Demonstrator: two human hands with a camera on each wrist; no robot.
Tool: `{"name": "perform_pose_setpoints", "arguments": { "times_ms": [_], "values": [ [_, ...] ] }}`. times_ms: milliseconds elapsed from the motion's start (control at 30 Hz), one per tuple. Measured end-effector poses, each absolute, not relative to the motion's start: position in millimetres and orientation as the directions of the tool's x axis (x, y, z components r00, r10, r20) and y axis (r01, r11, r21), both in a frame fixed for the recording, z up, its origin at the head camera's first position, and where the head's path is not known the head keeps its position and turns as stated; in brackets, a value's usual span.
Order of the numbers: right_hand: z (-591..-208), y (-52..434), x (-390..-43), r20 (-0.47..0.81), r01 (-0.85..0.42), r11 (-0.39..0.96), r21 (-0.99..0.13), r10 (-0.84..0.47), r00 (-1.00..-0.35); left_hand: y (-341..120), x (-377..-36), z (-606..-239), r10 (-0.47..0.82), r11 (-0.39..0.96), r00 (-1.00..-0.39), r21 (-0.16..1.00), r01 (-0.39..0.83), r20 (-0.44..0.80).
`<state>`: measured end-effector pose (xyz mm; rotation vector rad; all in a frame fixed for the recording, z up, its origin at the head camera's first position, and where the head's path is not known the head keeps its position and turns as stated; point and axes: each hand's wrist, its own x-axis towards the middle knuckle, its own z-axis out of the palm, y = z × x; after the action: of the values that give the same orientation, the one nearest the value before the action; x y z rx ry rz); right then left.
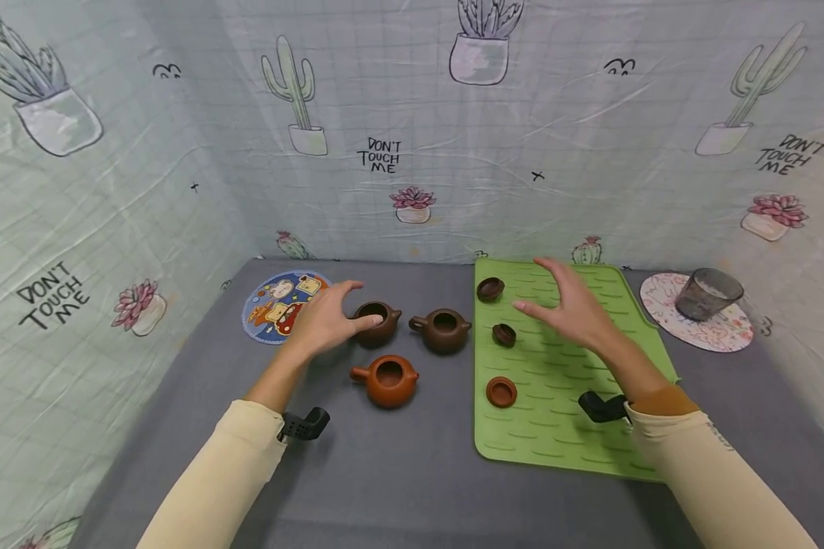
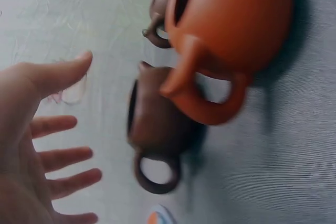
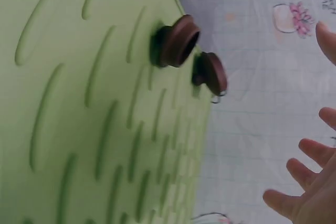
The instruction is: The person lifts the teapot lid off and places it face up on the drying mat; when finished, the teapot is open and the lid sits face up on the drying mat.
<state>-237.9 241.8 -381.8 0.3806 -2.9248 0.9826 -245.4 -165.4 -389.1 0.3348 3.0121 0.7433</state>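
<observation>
My left hand, fingers apart, hovers beside a lidless dark brown teapot and holds nothing. In the left wrist view, a gap shows between that hand and the teapots. A second dark brown teapot sits to the right, and an orange-brown teapot sits nearer me; both have uncovered mouths. Over the green mat my right hand is spread and holds nothing. Left of it on the mat are two dark lids and a reddish-brown lid.
A round blue patterned coaster lies at the back left, partly behind the left hand. At the right, a dark translucent cup stands on a pale patterned coaster. Printed cloth hangs behind the grey table.
</observation>
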Motion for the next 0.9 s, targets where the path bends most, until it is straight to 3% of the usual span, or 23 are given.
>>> {"name": "perform_pose_setpoints", "arguments": {
  "times_ms": [267,600,900],
  "values": [
    [-361.3,243.0,-226.8,0.213,-0.345,0.853,-0.391,-0.281,-0.936,-133.7,-253.3,-355.4,0.327,0.905,-0.93,0.23,0.359,0.166],
    [-342.7,220.3,-219.9,0.339,-0.463,0.876,-0.132,-0.399,-0.852,-93.4,-251.1,-325.9,0.535,0.84,-0.808,-0.052,0.54,0.245],
    [-348.8,207.0,-204.7,0.391,-0.528,0.849,-0.006,-0.484,-0.783,-69.2,-238.9,-324.5,0.653,0.756,-0.727,-0.146,0.638,0.211]
  ]
}}
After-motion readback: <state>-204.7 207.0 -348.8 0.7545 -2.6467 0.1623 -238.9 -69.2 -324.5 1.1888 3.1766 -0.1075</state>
